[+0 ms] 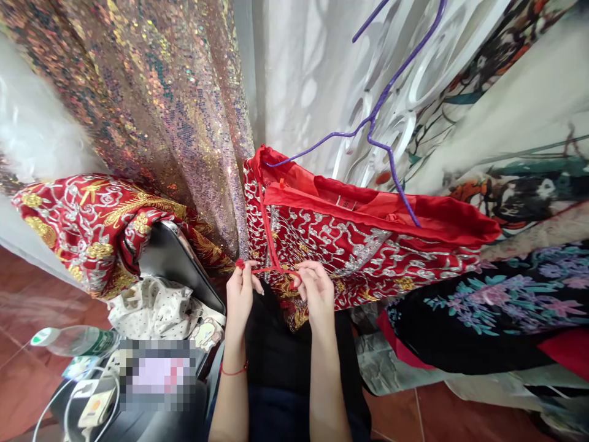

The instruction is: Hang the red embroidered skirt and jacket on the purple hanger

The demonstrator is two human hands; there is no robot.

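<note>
A red skirt [340, 245] with silver and gold embroidery hangs from a purple wire hanger [372, 120], its red waistband tilted down to the right. Two thin red drawstring cords [267, 230] run down from the waistband's left end and cross in front of the skirt. My left hand [242, 287] pinches one end of the drawstring. On the other side my right hand [315, 288] pinches the other end, close to the embroidered cloth. Between the hands the cords are drawn out sideways and meet at a crossing or knot; which one I cannot tell.
Left of me lie a red embroidered garment [101, 215], a dark laptop-like slab [177, 258], a spotted cloth [151, 307], a plastic bottle [76, 339] and a white cable [117, 380]. A sequined curtain [184, 110] hangs behind. Black floral fabric [497, 307] is on the right.
</note>
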